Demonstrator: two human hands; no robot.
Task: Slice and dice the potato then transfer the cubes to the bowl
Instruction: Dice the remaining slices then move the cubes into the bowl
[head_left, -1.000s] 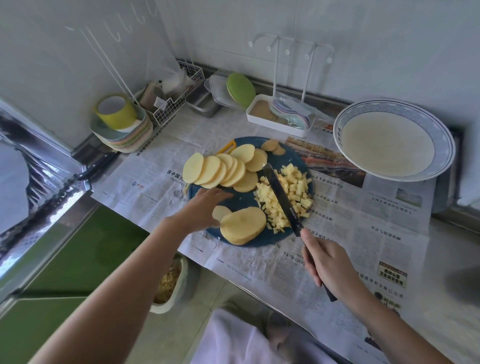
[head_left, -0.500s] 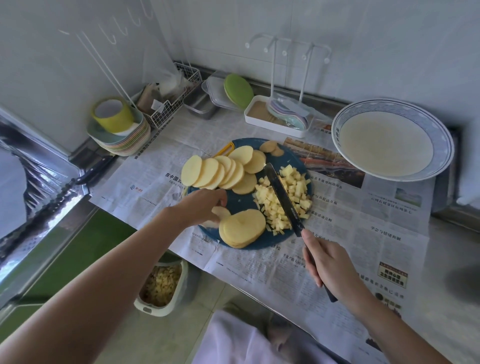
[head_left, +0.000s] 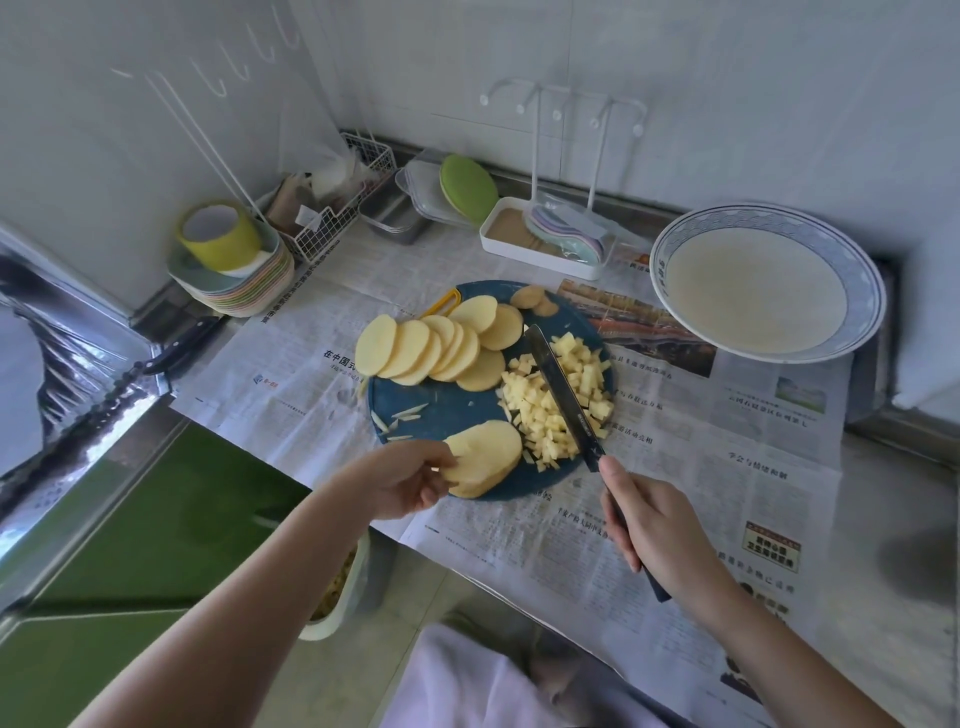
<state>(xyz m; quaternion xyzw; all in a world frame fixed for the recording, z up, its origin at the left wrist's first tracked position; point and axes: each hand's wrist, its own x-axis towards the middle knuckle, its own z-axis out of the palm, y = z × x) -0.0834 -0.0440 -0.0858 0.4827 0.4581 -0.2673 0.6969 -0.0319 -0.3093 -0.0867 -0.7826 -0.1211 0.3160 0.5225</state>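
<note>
Dicing is the step in hand, as I read the head view, and it looks about half done. A heap of cubes (head_left: 535, 410) lies on the right side of the round blue cutting board (head_left: 441, 410). A row of fanned slices (head_left: 431, 345) is spread over its far left, none of them diced yet.

My left hand (head_left: 410, 486) is at the board's near edge. Its fingers (head_left: 434, 491) are clamped on the left rim of a stack of slices (head_left: 488, 457), pinching it from the side. The stack lies flat on the board, just beside the cubes.

My right hand (head_left: 660, 525) has its fingers (head_left: 618, 519) wrapped round the handle of the knife (head_left: 563, 395). The blade lies across the heap of cubes, tip pointing away from me. I cannot tell whether the edge rests on the cubes or hangs just over them.

The bowl (head_left: 661, 260) stands to the far right on the newspaper (head_left: 675, 457) that covers the surface, well apart from the board. I see no potato in it, so the transfer has not begun.

The next move, I judge, calls for squaring the stack under the left fingers. The blade must come off the cubes and over to the stack, to cut it into strips and then across. Fingertips should stay tucked back from the edge, since wet slices may slide.
</note>
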